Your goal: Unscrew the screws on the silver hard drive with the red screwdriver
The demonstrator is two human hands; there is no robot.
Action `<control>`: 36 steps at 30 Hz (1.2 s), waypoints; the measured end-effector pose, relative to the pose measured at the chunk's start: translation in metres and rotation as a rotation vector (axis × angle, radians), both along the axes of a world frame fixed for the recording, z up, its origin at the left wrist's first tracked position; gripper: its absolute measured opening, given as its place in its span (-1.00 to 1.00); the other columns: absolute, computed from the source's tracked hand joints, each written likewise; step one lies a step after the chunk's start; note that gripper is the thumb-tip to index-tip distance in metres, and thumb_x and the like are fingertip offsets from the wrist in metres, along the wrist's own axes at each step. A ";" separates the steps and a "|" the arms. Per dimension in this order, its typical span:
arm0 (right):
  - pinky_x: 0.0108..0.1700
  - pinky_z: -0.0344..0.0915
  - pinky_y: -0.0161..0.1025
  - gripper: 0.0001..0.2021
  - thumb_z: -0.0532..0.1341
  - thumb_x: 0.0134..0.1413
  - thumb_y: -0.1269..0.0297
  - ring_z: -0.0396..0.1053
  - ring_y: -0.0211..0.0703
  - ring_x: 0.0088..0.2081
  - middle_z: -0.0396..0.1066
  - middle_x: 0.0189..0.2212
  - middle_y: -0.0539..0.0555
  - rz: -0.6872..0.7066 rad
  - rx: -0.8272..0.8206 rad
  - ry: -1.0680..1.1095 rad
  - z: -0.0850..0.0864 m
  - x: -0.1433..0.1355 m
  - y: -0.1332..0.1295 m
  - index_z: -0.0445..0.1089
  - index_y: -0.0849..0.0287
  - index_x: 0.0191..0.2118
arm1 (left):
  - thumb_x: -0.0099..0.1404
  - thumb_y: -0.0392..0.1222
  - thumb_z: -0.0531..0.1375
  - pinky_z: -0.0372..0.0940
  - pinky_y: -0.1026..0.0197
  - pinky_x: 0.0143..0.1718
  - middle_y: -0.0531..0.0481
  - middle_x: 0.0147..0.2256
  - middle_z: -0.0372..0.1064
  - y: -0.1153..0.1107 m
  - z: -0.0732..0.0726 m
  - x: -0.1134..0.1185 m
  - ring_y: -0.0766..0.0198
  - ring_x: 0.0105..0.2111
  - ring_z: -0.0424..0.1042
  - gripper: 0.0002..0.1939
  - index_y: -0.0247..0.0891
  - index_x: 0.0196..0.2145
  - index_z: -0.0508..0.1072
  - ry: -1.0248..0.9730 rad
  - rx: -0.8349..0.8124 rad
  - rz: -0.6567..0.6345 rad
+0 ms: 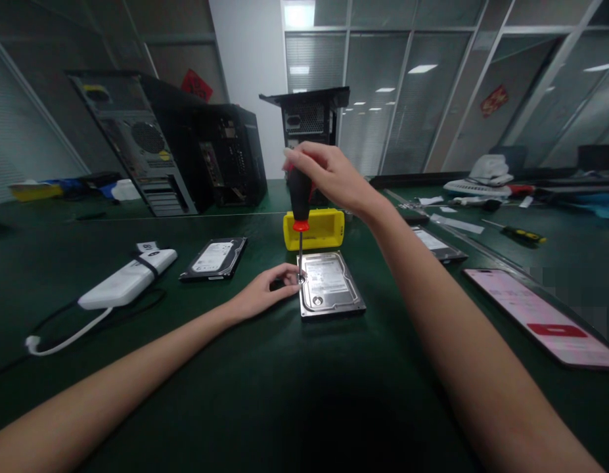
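My right hand [324,167] is closed round the top of a black and red screwdriver [301,197], which stands upright. Its shaft runs down to the left edge of a silver hard drive [328,282] lying flat on the table. Down beside that edge, my left hand [267,289] has thumb and fingers curled together around the screwdriver's tip, touching the drive's side. Whatever lies between those fingertips is too small to make out. Just behind the drive sits a yellow open case [328,230], partly covered by the screwdriver.
A second hard drive [213,258] lies left, near a white power strip [129,279] with cables. Another drive [435,244] is partly behind my right forearm. A phone [541,315] and a yellow-black screwdriver [521,233] lie right. Computer cases [171,144] stand at the back.
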State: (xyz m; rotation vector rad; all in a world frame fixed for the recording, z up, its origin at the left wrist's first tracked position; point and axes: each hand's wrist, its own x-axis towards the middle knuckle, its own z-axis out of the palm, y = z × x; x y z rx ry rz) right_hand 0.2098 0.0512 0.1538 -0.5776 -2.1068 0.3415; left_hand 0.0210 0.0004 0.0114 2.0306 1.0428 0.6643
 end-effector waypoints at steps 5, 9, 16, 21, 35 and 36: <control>-0.28 0.26 -0.38 -0.57 -0.02 0.27 0.00 0.32 -0.31 -0.30 0.36 -0.34 0.06 0.133 -0.086 0.011 0.005 0.000 -0.007 0.40 0.28 -0.23 | 0.29 -0.02 0.13 0.20 0.14 -0.14 -0.02 -0.22 0.31 0.000 -0.001 -0.001 0.20 -0.21 0.29 -0.61 -0.23 0.02 0.34 0.003 0.004 -0.007; -0.34 0.28 -0.41 -0.65 0.11 0.18 0.02 0.33 -0.34 -0.35 0.40 -0.38 0.04 0.224 -0.149 0.059 0.007 0.000 -0.007 0.40 0.27 -0.30 | 0.29 0.00 0.12 0.21 0.14 -0.15 -0.02 -0.23 0.32 0.002 -0.003 -0.002 0.19 -0.21 0.29 -0.60 -0.22 0.02 0.34 0.005 0.008 -0.011; -0.36 0.32 -0.36 -0.65 0.27 0.00 -0.02 0.35 -0.31 -0.42 0.36 -0.50 0.00 0.211 -0.187 0.108 0.006 0.001 -0.008 0.27 0.20 -0.43 | 0.28 -0.02 0.14 0.21 0.14 -0.15 -0.03 -0.24 0.32 0.000 0.001 0.001 0.19 -0.23 0.30 -0.60 -0.27 0.01 0.35 0.006 0.010 0.006; -0.36 0.33 -0.36 -0.66 0.25 0.02 0.00 0.37 -0.30 -0.43 0.33 -0.52 -0.03 0.195 -0.212 0.103 0.004 0.000 -0.007 0.20 0.17 -0.41 | 0.28 -0.03 0.13 0.21 0.13 -0.14 -0.03 -0.23 0.32 0.000 0.000 0.001 0.19 -0.22 0.30 -0.61 -0.26 0.01 0.35 0.007 0.009 0.003; -0.26 0.32 -0.36 -0.70 0.11 0.16 0.00 0.35 -0.32 -0.37 0.31 -0.44 -0.01 0.212 -0.175 0.015 0.006 -0.003 -0.017 0.25 0.17 -0.34 | 0.28 -0.02 0.13 0.22 0.13 -0.15 -0.04 -0.22 0.33 -0.001 0.004 0.002 0.18 -0.20 0.30 -0.61 -0.25 0.01 0.35 0.016 0.002 0.009; -0.25 0.32 -0.36 -0.71 0.12 0.16 0.01 0.35 -0.32 -0.37 0.31 -0.44 -0.02 0.220 -0.183 0.015 0.006 -0.003 -0.017 0.25 0.17 -0.31 | 0.29 -0.02 0.13 0.22 0.13 -0.15 -0.04 -0.21 0.33 -0.001 0.004 0.002 0.18 -0.20 0.30 -0.61 -0.25 0.01 0.34 0.017 0.001 0.009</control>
